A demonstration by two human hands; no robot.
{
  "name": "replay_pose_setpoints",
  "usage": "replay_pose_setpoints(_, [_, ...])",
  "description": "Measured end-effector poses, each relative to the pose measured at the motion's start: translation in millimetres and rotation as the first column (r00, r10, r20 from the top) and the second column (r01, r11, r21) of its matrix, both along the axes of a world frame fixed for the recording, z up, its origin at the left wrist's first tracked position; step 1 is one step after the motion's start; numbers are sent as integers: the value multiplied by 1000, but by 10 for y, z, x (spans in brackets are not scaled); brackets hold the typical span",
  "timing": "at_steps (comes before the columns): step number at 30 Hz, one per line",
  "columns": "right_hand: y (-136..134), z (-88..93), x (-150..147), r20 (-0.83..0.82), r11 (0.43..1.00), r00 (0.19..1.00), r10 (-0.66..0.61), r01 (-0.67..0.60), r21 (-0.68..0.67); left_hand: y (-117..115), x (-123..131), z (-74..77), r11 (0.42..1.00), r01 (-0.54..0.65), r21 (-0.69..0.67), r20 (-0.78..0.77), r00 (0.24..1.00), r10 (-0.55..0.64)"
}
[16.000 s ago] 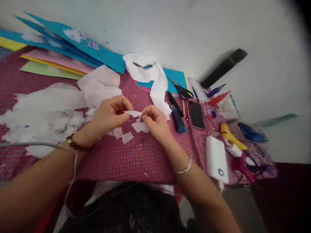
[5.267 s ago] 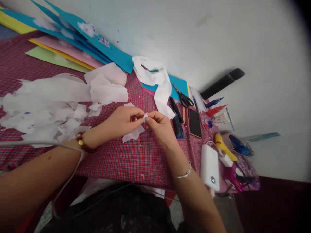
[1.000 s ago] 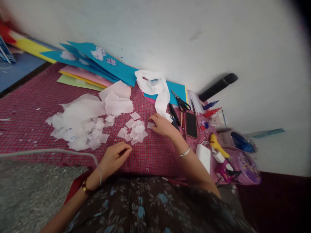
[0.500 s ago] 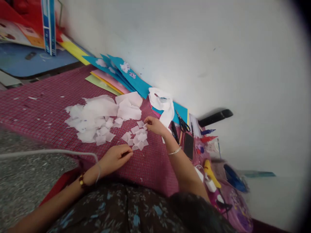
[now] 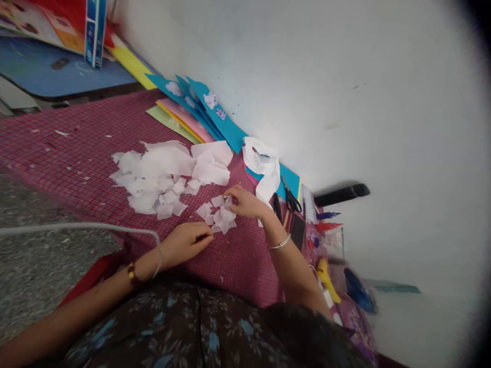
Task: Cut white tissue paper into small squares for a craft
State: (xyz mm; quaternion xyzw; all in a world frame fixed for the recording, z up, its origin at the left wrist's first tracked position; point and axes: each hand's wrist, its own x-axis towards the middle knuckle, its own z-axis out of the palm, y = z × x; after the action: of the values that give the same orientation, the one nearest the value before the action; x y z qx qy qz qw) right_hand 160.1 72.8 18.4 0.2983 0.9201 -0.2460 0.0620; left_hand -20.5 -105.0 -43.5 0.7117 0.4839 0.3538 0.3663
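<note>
A small heap of torn white paper pieces (image 5: 222, 219) lies on the checked cloth between my hands. My right hand (image 5: 247, 202) reaches over its far right side, touching or hovering just above it. Its thumb and forefinger stand apart, with pieces showing between them. Low at the heap's near left edge, my left hand (image 5: 187, 241) rests with fingers curled and thumb tip against the forefinger; whatever is in that pinch is hidden. Left of the heap spreads a larger pile of torn white paper (image 5: 157, 171), with bigger sheets (image 5: 213, 161) beside it.
Blue card sheets (image 5: 215, 112) with crumpled bits lean near the wall. A white paper roll (image 5: 264, 158), scissors (image 5: 290, 197) and a dark phone (image 5: 297, 230) lie to the right. A pale cable (image 5: 95, 226) crosses my left wrist. A blue table (image 5: 57, 82) adjoins at left.
The view has shifted slightly. My right hand's thumb and forefinger have parted over the paper pieces, where they were closer together before. My left hand stays at the heap's near edge.
</note>
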Motion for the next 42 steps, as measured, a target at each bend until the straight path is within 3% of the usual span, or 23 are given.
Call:
replay_pose_setpoints(8, [-386, -39, -163, 63, 990, 993, 97, -103, 93, -13, -1, 55, 1000, -8, 9, 30, 1000, 8])
replay_pose_setpoints(15, [-471, -129, -191, 89, 987, 988, 125, -133, 89, -103, -26, 73, 981, -83, 174, 117, 991, 63])
replay_pose_setpoints(17, [-439, -172, -170, 66, 994, 994, 83, -88, 69, -149, -35, 67, 964, -68, 258, 37, 998, 60])
replay_pose_setpoints(20, [-362, -197, -134, -33, 997, 996, -78, 77, -23, -252, -97, 57, 920, -40, 391, -152, 983, 107])
replay_pose_setpoints(22, [-295, -154, -141, -111, 978, 978, -177, 163, -127, -336, -195, 49, 887, -84, 454, -220, 954, 202])
replay_pose_setpoints(25, [-188, -12, -291, -210, 960, 953, -219, 171, -223, -464, -419, 26, 834, -212, 510, -247, 892, 378])
replay_pose_setpoints(29, [-106, 143, -805, -308, 982, 941, -138, 89, -166, -582, -700, -74, 773, -324, 546, -262, 810, 524])
replay_pose_setpoints(35, [-159, 177, -1630, -313, 998, 950, 21, -38, -48, -576, -841, -383, 699, -346, 626, -233, 773, 591])
replay_pose_setpoints(38, [-171, 258, -1703, -327, 991, 939, 103, -124, -44, -556, -855, -521, 659, -350, 665, -203, 765, 611])
replay_pose_setpoints(42, [-199, 375, -1436, -416, 999, 909, 43, -33, 31, -552, -844, -614, 618, -345, 706, -193, 746, 637])
